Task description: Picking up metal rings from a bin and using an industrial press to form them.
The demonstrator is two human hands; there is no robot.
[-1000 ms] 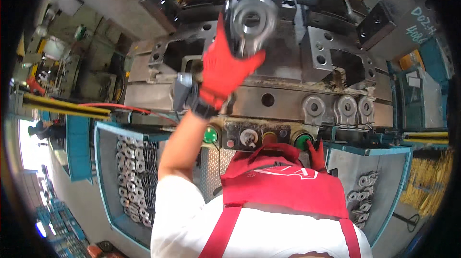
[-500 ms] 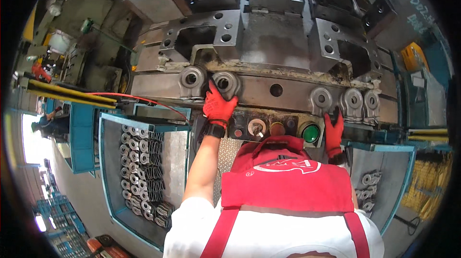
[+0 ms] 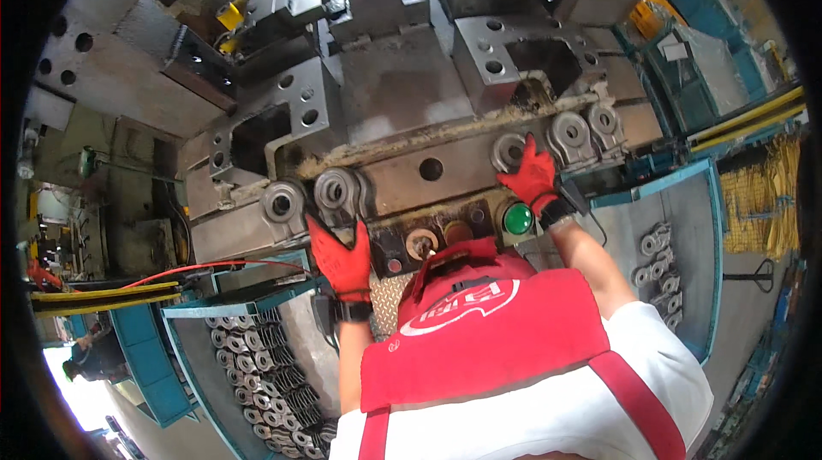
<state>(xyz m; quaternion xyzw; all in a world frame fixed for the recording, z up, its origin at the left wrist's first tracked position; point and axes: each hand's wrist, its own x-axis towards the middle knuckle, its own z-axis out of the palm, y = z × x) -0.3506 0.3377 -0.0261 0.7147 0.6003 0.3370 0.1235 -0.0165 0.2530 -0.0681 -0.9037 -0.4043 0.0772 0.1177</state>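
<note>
My right hand (image 3: 533, 179), in a red glove, spans the lower side of a grey ring-ended metal bracket (image 3: 505, 140), thumb at one side and finger at the other. My left hand (image 3: 341, 261), also gloved in red, is just below another bracket (image 3: 353, 184), thumb and fingers spread apart with nothing visible between them. That bracket seems to overlap more beneath it. One more bracket (image 3: 281, 219) lies at its left. Two brackets (image 3: 566, 152) rest farther right on the same steel ledge. Under the ledge is a control panel with a green button (image 3: 518, 219).
Behind the ledge stand heavy steel die blocks (image 3: 321, 109). A blue-framed bin (image 3: 184, 310) at left holds many stacked brackets; another bin (image 3: 712, 272) at right holds several. A red hose (image 3: 184, 268) runs across the left. A person (image 3: 90, 356) is in the distance at far left.
The view has turned. My left hand has drawn back from the second bracket, its fingers spread. My right hand has reached onto the bracket near it.
</note>
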